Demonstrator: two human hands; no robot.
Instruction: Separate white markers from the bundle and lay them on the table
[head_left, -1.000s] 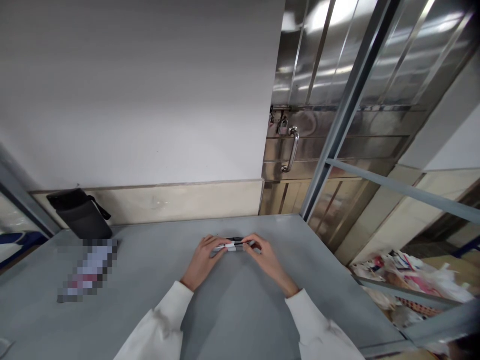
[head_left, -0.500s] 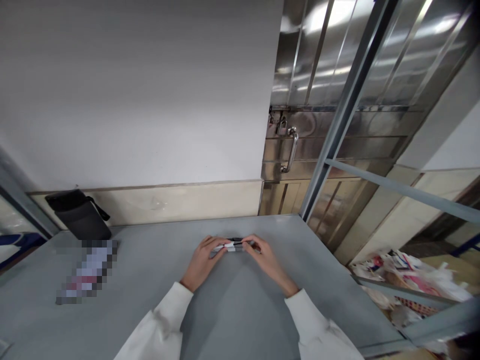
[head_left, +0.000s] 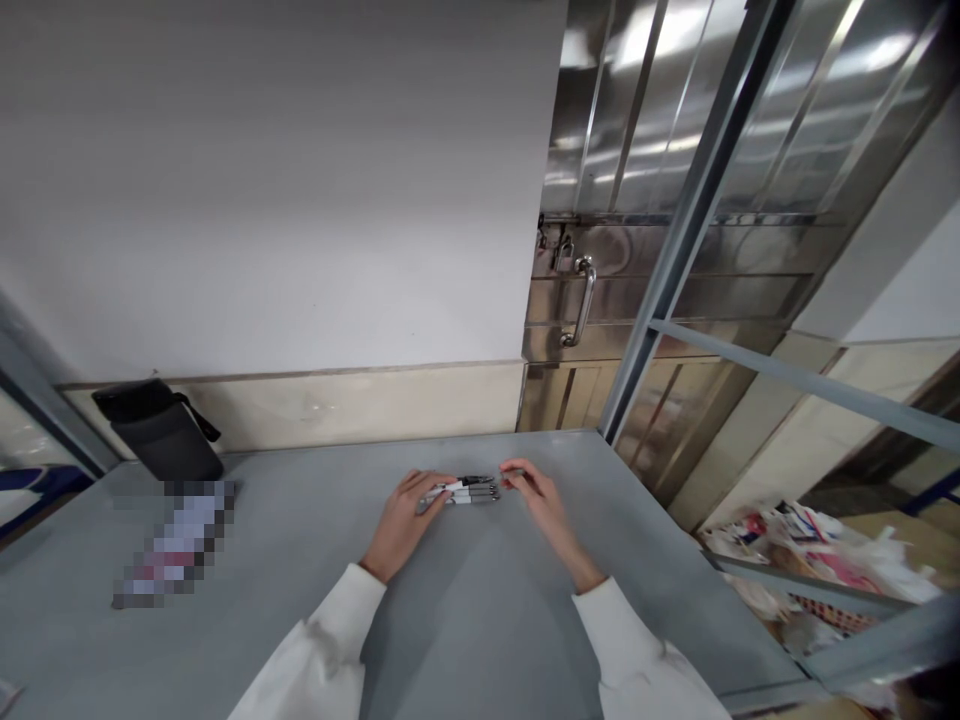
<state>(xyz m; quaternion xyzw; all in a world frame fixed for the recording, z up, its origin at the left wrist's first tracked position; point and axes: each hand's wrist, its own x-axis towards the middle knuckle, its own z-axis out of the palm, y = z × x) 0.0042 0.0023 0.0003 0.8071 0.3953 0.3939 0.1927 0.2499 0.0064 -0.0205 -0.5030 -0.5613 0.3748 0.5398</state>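
Several slim pens (head_left: 472, 494), with white or clear barrels and dark tips, lie side by side on the grey table (head_left: 465, 620). The fingers and thumb of my left hand (head_left: 403, 520) are closed around their left ends, hiding those ends. At the other side, my right hand (head_left: 541, 505) hovers just off the dark tips. Its fingers are loosely bent and apart, with nothing visible in them.
A black pouch with a strap (head_left: 161, 430) stands at the back left, and a blurred-out item (head_left: 176, 545) lies before it. Grey metal posts (head_left: 667, 260) rise at the table's edge. Plastic bags (head_left: 825, 550) fill a lower shelf on the right.
My right hand has let go of the pens' right ends and drawn slightly to the right, uncovering the tips. The left hand keeps its place on the pens.
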